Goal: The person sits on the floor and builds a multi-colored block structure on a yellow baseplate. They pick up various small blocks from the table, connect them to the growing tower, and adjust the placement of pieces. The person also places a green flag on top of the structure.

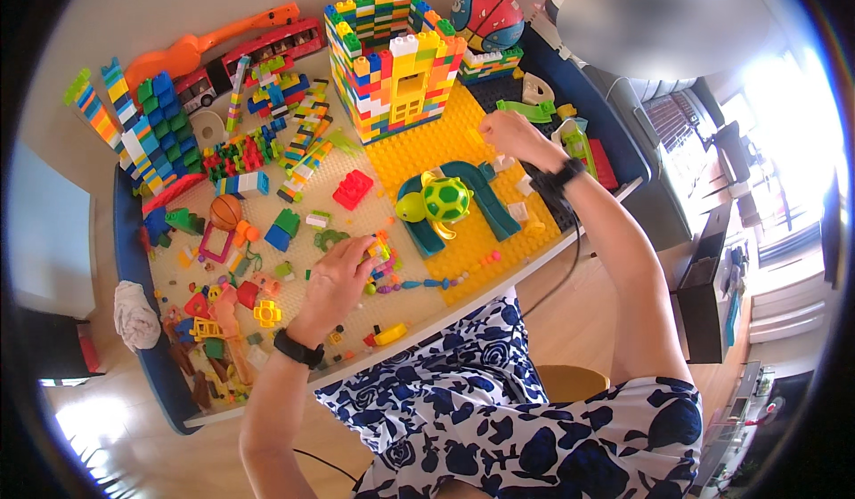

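- Tabletop [126, 223], blue-sided and strewn with toys: the step in hand looks like sorting or placing small pieces; the next move probably calls for a light, steady pinch so that nearby pieces stay undisturbed.
- Brick tower [385, 85], hollow and open-topped, towards twelve o'clock.
- Left hand [331, 283], at seven o'clock: forearm coming up from six, back of the hand uppermost, fingers pointing to about one; its grip is pinched around a small yellow block.
- Right hand [521, 138], at two o'clock: forearm rising from four, wrist bent, fingers curled towards ten over the yellow base plate [512, 257]; whether its grip holds anything, I cannot tell.
- Toy turtle [447, 199], at three o'clock, between the hands.
- Small yellow block [380, 250], near six o'clock, at the left fingertips.
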`<state>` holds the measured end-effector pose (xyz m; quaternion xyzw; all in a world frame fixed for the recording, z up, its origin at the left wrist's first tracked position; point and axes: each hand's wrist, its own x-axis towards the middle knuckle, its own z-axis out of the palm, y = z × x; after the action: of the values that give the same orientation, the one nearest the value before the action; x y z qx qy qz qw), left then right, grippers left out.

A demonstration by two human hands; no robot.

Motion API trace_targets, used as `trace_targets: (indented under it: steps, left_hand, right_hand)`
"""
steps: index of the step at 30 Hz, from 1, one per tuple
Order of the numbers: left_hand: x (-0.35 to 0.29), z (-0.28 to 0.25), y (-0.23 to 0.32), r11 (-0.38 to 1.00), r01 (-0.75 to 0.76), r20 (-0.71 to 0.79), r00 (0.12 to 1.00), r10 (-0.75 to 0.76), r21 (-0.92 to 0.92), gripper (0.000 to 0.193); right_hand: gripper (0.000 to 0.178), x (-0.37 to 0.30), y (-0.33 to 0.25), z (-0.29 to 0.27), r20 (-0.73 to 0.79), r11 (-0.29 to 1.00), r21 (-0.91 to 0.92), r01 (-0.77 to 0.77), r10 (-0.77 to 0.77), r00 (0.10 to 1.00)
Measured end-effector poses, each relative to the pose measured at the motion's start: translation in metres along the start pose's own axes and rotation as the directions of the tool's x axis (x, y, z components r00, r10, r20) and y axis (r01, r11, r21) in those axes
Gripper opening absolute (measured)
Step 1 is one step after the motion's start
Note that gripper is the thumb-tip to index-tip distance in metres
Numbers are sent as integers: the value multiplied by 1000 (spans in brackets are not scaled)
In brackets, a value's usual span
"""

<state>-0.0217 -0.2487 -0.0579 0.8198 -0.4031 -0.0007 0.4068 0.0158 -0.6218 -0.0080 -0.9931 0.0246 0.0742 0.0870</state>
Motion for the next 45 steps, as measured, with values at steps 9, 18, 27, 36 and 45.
trace_targets:
  steps: [9,18,27,36,45]
  left_hand:
    - [0,-7,-1,1000,13,11,1000,-13,4,29]
    - [-1,-7,0,1000,-20,0,1000,20,-10,26]
    - [-1,-5,-3,997,-46,12,999,46,59,29]
    - [-4,-3,-4,996,-37,23,999,35,86,31]
    - [-5,-2,-7,998,11,41,999,-14,68,29]
  right_hand:
    - [32,54,39,77,-14,996,-79,-43,42,999]
    - [25,-5,-5,-18,142,469,863,-188,133,981]
    - [23,-9,-22,-64,-10,60,998,3,114,993]
    - [26,-5,-30,-82,-105,113,990,89,140,985]
    - [29,18,-51,-121,-243,335,923,189,126,962]
